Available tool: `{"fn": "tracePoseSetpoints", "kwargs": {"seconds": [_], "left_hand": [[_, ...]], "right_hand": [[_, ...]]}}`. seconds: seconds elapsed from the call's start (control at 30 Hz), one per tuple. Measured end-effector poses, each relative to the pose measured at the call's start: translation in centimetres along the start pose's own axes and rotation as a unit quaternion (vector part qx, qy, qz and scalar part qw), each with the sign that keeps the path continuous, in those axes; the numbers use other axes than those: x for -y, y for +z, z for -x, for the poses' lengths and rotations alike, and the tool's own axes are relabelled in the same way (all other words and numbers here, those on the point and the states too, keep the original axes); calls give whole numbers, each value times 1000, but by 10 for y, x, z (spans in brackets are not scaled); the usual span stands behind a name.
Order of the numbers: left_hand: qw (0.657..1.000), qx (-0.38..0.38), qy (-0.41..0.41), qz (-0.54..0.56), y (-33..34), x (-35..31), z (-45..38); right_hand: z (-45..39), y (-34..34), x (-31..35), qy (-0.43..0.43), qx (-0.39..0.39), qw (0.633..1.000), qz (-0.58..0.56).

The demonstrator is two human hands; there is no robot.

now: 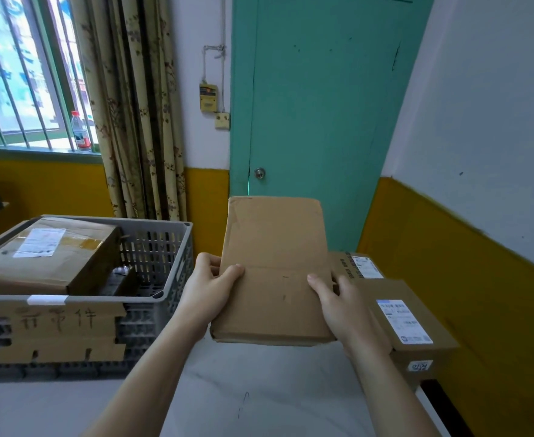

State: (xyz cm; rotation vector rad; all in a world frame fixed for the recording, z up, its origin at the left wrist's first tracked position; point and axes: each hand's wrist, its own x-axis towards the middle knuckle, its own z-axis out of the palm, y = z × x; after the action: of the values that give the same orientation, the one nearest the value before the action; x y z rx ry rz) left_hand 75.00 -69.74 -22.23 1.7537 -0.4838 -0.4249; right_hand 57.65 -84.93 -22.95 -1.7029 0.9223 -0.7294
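Fingers (232, 272) of the left hand (210, 285) curled round the left edge of a flat cardboard box (275, 247), thumb on the upper face, the others behind the edge. Fingers of the right hand (338, 301) clasped on the right edge the same way, thumb on top beside the fold line. Held clear above the table (227, 398), tilted, far end raised in front of the door, rough near end hanging over the tabletop.

Underneath, a pale marbled table, bare in the middle and toward the near edge, with a faint dark scratch near the front. On the left, apart from the hands, a grey slotted crate (164, 257) standing on the table. Fixed to its near wall, a cardboard sign (57, 332) with handwritten characters. Inside, a taped parcel (45, 253) with a white label, lying tilted. On the right, just beside the right wrist, a labelled carton (416, 326) at the table's right edge. Behind it, a second carton (360, 266), partly hidden by the held box.

Beyond the table, a closed teal door (322, 105) with a round knob (259, 173) at its left edge. White wall (479, 121) above, ochre band below, at the back and on the right. Left of the door, a patterned curtain (133, 105), then a barred window (16, 74) with a plastic bottle (81, 132) on the sill.

Open lane between crate and cartons, straight toward the door. Dark gap past the table's right edge.
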Motion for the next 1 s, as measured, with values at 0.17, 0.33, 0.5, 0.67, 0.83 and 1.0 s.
{"fn": "tracePoseSetpoints", "kwargs": {"seconds": [0.17, 0.33, 0.5, 0.67, 0.83, 1.0], "left_hand": [[998, 10, 39, -52, 2, -2, 1], [994, 54, 69, -58, 2, 1, 1], [998, 35, 37, -22, 0, -5, 0], [998, 15, 47, -37, 2, -5, 1], [999, 13, 26, -17, -1, 1, -4], [996, -17, 57, -63, -2, -1, -9]], "right_hand": [[-4, 3, -3, -17, -37, 994, 99], [-4, 5, -12, -47, -41, 994, 95], [-7, 0, -11, -28, -11, 996, 85], [-8, 4, -7, -56, -37, 992, 109], [-7, 4, -9, -26, -5, 996, 90], [-7, 8, 0, -62, -25, 988, 138]]}}
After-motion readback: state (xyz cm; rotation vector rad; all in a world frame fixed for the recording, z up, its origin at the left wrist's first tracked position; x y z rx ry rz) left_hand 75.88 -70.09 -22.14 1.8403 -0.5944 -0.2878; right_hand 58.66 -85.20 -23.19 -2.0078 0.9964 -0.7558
